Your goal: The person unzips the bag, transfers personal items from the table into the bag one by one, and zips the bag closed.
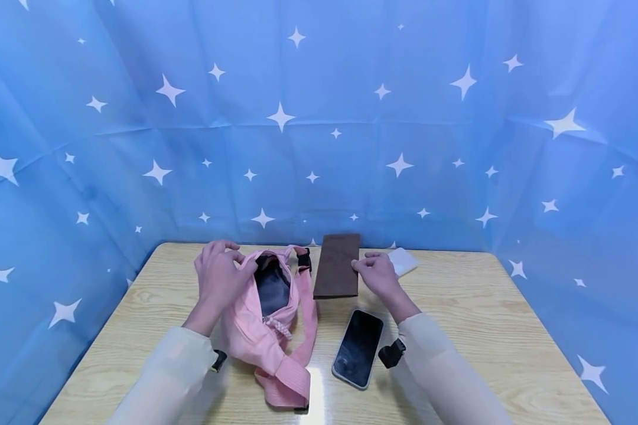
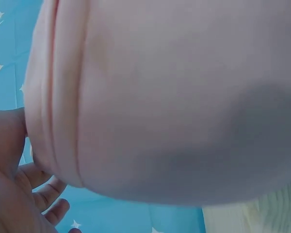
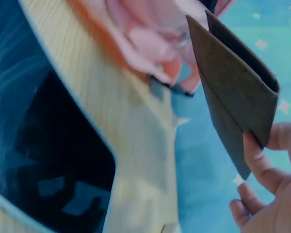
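A pink sling bag (image 1: 250,336) stands on the table with its mouth open, showing a dark lining (image 1: 273,286). My left hand (image 1: 218,274) pinches the bag's rim on its left side; in the left wrist view the bag's pink wall (image 2: 174,107) covers most of the picture. My right hand (image 1: 378,274) grips a long brown wallet (image 1: 337,265) by its right edge, between thumb and fingers. The wallet is held up just right of the bag's mouth. From the right wrist, the folded wallet (image 3: 233,82) shows a dark gap along one edge.
A smartphone (image 1: 358,348) lies screen up on the wooden table (image 1: 484,330), in front of my right hand. A white flat item (image 1: 403,261) lies behind that hand. The bag's pink strap (image 1: 307,313) trails along its right side. Blue star-patterned cloth (image 1: 319,147) hangs behind the table.
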`<move>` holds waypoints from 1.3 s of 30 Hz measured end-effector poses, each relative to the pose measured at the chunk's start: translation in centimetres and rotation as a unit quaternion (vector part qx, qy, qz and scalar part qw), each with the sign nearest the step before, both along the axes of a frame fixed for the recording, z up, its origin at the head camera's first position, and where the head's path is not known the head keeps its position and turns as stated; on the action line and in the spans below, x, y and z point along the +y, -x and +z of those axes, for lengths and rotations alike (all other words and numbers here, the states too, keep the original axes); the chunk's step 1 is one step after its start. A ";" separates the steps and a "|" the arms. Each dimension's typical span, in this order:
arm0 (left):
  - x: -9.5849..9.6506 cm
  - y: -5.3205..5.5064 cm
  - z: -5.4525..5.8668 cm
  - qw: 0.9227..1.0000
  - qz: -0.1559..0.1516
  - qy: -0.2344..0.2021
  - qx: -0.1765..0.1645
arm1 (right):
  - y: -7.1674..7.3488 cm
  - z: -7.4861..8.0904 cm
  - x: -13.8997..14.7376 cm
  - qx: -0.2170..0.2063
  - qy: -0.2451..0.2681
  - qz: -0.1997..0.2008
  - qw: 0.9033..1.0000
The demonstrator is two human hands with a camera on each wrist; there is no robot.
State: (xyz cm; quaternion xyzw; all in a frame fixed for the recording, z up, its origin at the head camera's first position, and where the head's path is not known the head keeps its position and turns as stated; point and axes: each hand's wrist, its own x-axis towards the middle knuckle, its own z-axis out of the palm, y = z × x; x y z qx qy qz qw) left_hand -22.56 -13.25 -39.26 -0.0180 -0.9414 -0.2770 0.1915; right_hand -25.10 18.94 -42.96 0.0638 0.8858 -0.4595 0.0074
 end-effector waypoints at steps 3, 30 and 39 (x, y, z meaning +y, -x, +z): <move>0.6 0.4 0.2 1.000 0.005 -0.021 0.009 | -0.2 0.9 -0.9 0.000 0.058 -0.002 0.998; 3.0 0.8 -0.1 0.996 -0.018 -0.080 -0.041 | -2.1 -0.4 -10.0 0.044 0.037 -0.004 0.998; 2.9 0.8 -0.6 0.997 -0.024 -0.057 -0.037 | -3.3 -0.5 -10.8 0.054 0.012 0.029 0.998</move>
